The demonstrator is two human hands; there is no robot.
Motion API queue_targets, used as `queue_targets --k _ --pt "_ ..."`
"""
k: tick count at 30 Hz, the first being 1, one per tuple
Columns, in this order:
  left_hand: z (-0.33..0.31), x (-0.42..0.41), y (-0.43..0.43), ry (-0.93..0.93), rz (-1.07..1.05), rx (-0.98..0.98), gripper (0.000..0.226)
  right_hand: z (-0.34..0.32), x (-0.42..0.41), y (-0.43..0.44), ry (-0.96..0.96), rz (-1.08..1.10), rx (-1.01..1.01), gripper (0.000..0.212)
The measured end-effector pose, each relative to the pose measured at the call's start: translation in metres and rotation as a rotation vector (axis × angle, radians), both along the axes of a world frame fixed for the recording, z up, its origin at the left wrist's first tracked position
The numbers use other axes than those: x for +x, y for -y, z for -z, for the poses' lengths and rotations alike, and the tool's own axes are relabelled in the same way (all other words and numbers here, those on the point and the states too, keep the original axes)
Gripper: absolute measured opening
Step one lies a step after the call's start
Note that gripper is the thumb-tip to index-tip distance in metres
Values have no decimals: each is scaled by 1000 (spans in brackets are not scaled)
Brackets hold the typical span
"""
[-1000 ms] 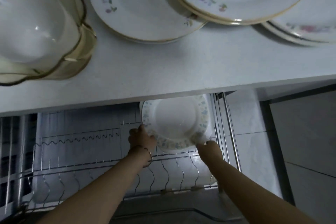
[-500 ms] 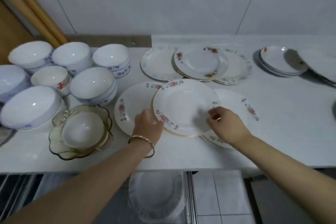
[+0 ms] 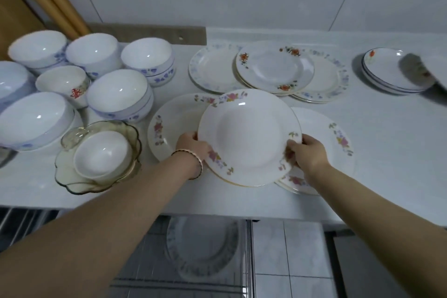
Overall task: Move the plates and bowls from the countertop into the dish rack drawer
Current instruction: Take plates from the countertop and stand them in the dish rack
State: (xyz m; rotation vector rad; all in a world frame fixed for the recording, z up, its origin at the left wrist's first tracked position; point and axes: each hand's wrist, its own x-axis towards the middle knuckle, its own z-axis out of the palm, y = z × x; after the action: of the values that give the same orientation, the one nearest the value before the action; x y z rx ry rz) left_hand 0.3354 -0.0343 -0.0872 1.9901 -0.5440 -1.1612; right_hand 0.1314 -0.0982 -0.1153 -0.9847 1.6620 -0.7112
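1. Landmark: pink-flower plate (image 3: 249, 138). It's on the white table (image 3: 387, 152) near the front edge, overlapping the plates below it. Can't tell if it's lifted clear.
2. Left hand (image 3: 192, 146) is on the plate's left rim, fingers (image 3: 191, 136) curled round the edge, holding it. Bead bracelet (image 3: 193, 158) on that wrist.
3. Right hand (image 3: 307, 152) is on the plate's right rim, fingers (image 3: 291, 146) pinching the edge, holding it.
4. Under the plate: left flower plate (image 3: 169, 128) sticks out on one side, right flower plate (image 3: 326, 135) on the other.
5. Behind the plate: a stack with an orange-flower plate (image 3: 273, 68) on top. Behind and far right: blue-rimmed dishes (image 3: 384, 72).
6. Left of the plate: amber glass dish (image 3: 70, 176) with a small white bowl (image 3: 101, 152) inside. Further left and behind: blue-print bowls (image 3: 118, 94).
7. Below the plate, under the table edge: dish rack drawer (image 3: 150, 283) is open, with one blurred racked plate (image 3: 203, 247) in it.
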Motion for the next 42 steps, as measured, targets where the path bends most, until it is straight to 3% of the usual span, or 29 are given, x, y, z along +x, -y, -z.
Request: queue_targets --k 5,8,15,20,25,28,36,42 --pt "-15 16 -60 -13 125 -15 51 -40 -5 -57 -24 -77 -159 15" --pt "-20 27 -113 -68 165 27 59 -52 2 -108 -25 -138 -151 17" --pt "13 73 -240 -65 312 208 43 -26 31 -249 -45 -158 41 19" --pt "74 98 -287 -44 401 427 35 37 47 -316 -76 -155 260 18" --pt "148 104 -271 53 436 569 20 119 64 -320 -112 -55 456 10" --pt "192 103 -243 82 462 563 9 164 74 -297 -99 34 501 16" --pt "287 93 -167 174 364 587 43 242 91 -231 -332 162 347 32" --pt "307 78 -156 246 271 542 35 260 94 -220 -461 180 279 29"
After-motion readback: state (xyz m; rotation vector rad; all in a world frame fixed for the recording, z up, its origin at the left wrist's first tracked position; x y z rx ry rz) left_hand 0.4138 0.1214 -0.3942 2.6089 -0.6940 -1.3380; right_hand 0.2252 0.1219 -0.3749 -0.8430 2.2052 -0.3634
